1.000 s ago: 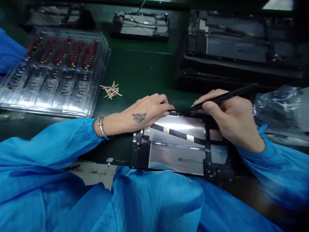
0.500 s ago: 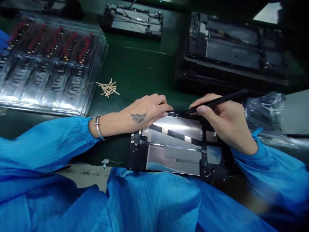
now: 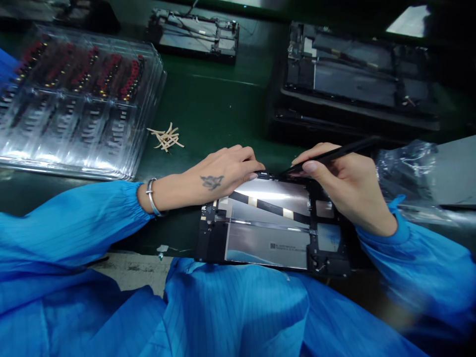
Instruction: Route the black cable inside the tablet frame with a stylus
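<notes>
At the far left a stack of clear plastic blister trays (image 3: 80, 104) holding rows of small red-tipped parts sat on the dark green surface (image 3: 219, 109). Just right of it lay a little heap of pale tan strips (image 3: 166, 138).

The left hand (image 3: 219, 176), with a silver bangle at the wrist, lay palm down, its fingertips pressed on the far left corner of the opened black tablet chassis with silvery metal plates (image 3: 273, 225). It gripped nothing; it only held the chassis down.

The chassis lay directly in front of the person, at the near edge of the surface, its long axis running left to right. A black ribbon with two pale patches crossed its plates on a slant. A small dark printed code showed on the lower plate, too small to read.

The right hand (image 3: 345, 186) was closed around a slim black stylus-like tool (image 3: 330, 154), whose tip pointed left and met the chassis's far edge, just beside the left fingertips. Both hands were equally close there.

Further right lay crinkled clear plastic wrap (image 3: 405, 171); more open chassis (image 3: 357, 74) sat beyond.
</notes>
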A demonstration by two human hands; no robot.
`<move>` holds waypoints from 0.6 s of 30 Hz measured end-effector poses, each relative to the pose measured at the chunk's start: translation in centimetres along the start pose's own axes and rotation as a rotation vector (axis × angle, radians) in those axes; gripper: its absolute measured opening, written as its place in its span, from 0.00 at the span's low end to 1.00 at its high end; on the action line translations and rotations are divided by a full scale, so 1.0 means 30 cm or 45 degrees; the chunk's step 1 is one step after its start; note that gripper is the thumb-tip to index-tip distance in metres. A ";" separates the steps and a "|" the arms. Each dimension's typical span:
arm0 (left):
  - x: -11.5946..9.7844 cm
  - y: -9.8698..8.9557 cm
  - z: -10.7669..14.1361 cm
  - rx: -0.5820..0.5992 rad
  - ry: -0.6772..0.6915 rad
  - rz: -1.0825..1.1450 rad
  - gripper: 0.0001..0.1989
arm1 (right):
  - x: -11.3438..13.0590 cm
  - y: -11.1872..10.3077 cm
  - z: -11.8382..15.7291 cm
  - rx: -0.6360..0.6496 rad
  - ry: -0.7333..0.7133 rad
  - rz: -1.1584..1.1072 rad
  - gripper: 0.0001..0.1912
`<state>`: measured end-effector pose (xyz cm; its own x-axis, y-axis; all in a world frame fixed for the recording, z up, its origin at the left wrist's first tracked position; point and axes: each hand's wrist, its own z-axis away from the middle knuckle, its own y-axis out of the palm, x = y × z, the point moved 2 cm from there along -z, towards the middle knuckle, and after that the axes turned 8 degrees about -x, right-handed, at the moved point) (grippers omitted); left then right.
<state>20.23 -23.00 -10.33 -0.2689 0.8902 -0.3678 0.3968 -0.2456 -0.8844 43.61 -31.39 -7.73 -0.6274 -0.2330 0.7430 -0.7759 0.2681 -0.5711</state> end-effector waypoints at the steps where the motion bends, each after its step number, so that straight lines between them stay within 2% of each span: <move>1: 0.001 0.001 0.000 -0.003 0.004 -0.003 0.21 | 0.001 0.000 0.000 0.007 0.009 0.000 0.11; 11: 0.005 0.000 0.002 -0.020 0.009 -0.009 0.20 | 0.001 0.003 0.002 0.002 0.067 -0.033 0.10; 15: 0.010 0.010 -0.003 -0.009 0.004 -0.022 0.20 | -0.023 0.013 0.007 -0.062 0.193 -0.160 0.09; 18: -0.020 -0.010 -0.005 0.015 0.032 -0.225 0.20 | -0.042 0.006 0.020 -0.188 0.367 -0.335 0.14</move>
<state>20.40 -23.39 -9.80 -0.3117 0.9290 -0.1994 0.3352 -0.0889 -0.9379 44.21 -31.61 -8.97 -0.3482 -0.0459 0.9363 -0.8765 0.3702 -0.3078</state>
